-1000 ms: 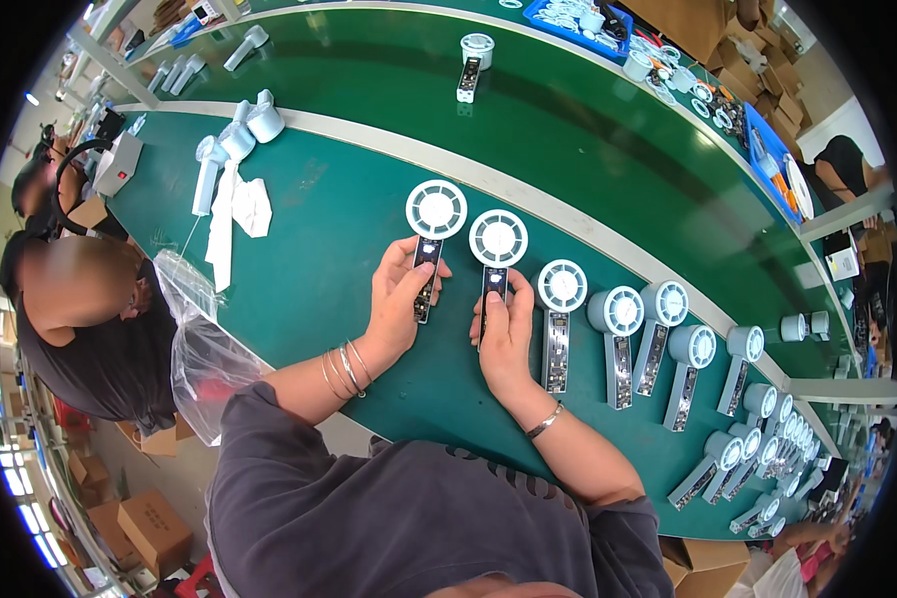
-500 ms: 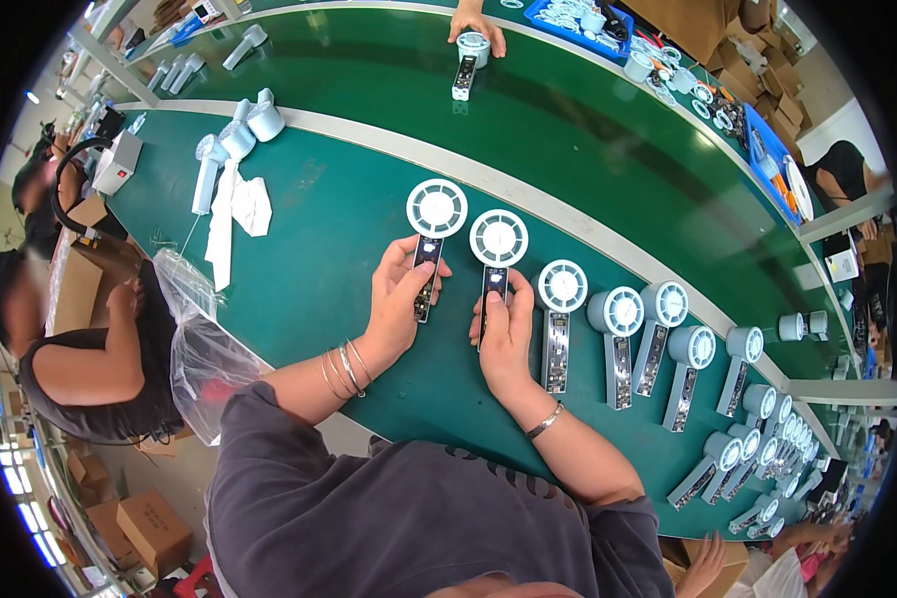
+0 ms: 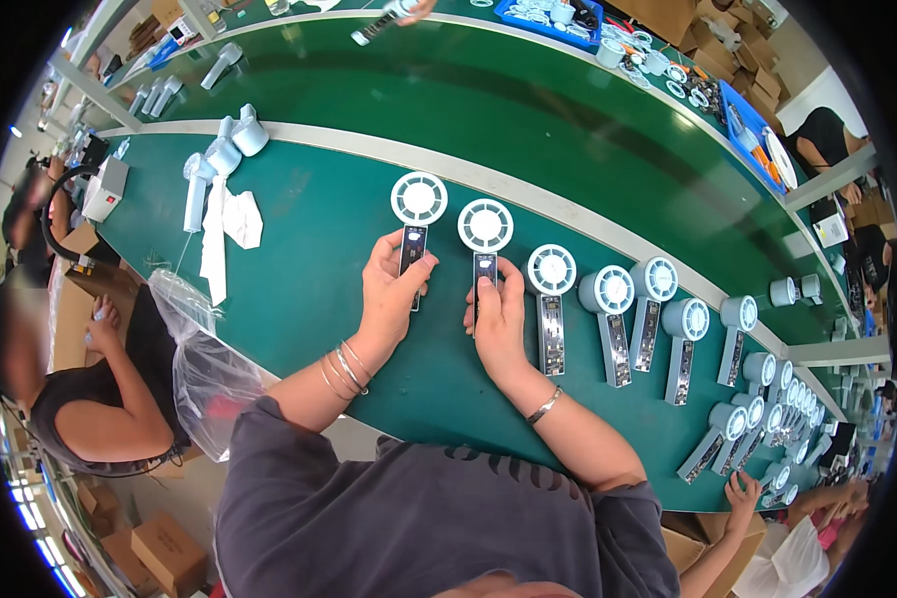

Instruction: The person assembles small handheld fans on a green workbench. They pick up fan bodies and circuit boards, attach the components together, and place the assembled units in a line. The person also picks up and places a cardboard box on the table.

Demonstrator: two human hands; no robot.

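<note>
My left hand (image 3: 394, 287) is closed around the handle of a pale blue handheld fan (image 3: 419, 200), its thumb on the bare dark circuit board in the handle. Just to the right, my right hand (image 3: 498, 317) grips a second handheld fan (image 3: 485, 227) the same way, thumb over its board. Both fans point away from me with their round grilles facing up. Beside my right hand lies another open-handled fan (image 3: 551, 269), the nearest in a row of several that runs off to the right.
Closed pale blue fans (image 3: 222, 154) and white cloths (image 3: 240, 217) lie at the left of the green table. Beyond a pale rail runs a green belt (image 3: 528, 120), with blue parts trays (image 3: 553, 20) past it. A co-worker's hand (image 3: 743, 498) reaches among the fans at lower right.
Across the belt, a co-worker's hand has lifted a fan and carried it left and away. Another hand at lower right has moved up to the fans. My hands keep their grips.
</note>
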